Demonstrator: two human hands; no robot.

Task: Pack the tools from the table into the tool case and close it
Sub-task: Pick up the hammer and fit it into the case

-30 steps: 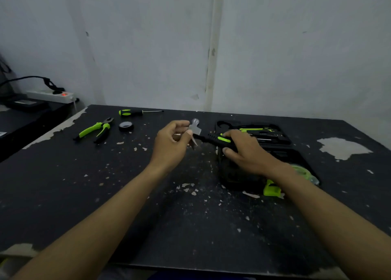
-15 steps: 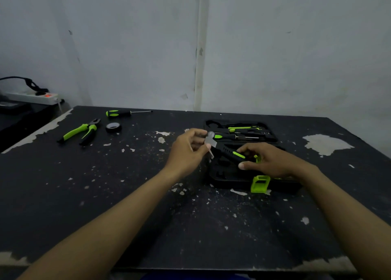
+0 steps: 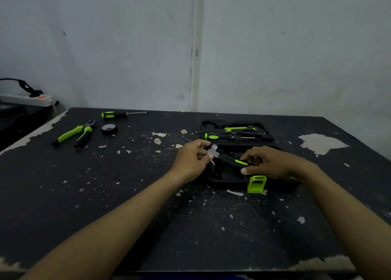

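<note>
Two hands are shown over the open tool case: the left hand pinches the steel head of a small hammer, while the right hand is closed round its black-and-green handle. Weight is judged head-heavy and the tool rigid; the handle is the surer hold. Pliers, tape roll and screwdriver lie on the bench at ten o'clock.
</note>
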